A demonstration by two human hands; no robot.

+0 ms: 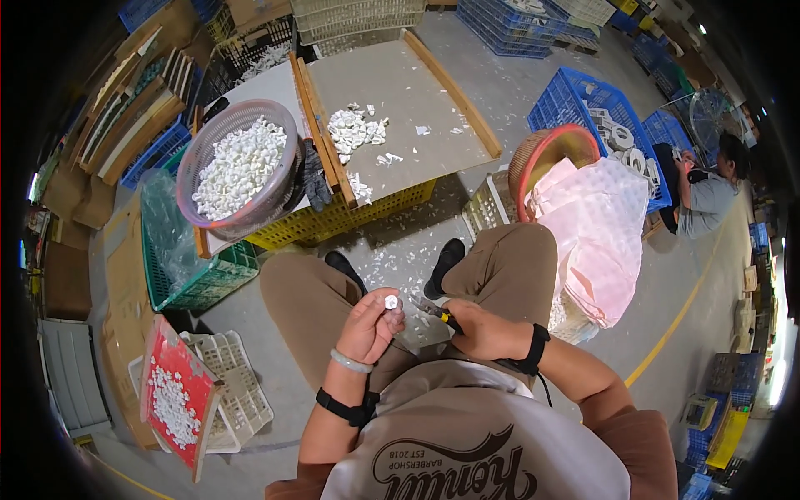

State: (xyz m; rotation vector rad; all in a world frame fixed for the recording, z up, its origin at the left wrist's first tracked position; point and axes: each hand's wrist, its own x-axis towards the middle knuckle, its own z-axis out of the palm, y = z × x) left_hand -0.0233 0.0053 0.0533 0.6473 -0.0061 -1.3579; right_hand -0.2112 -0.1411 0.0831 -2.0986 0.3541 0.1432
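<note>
Our left hand (371, 323) has its grip closed on a small white round part (391, 302), held above the knees. Right hand (482, 331) is clamped around small pliers (435, 312), tips just beside the part (contact unclear). Floor (392, 258) between the shoes carries white scraps; yellow crate (333, 218) edge is near ahead.

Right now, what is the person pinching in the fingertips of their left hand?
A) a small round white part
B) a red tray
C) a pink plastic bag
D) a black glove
A: the left hand pinches a small round white part at its fingertips, while the right hand grips a small cutting tool pointed toward it.
</note>
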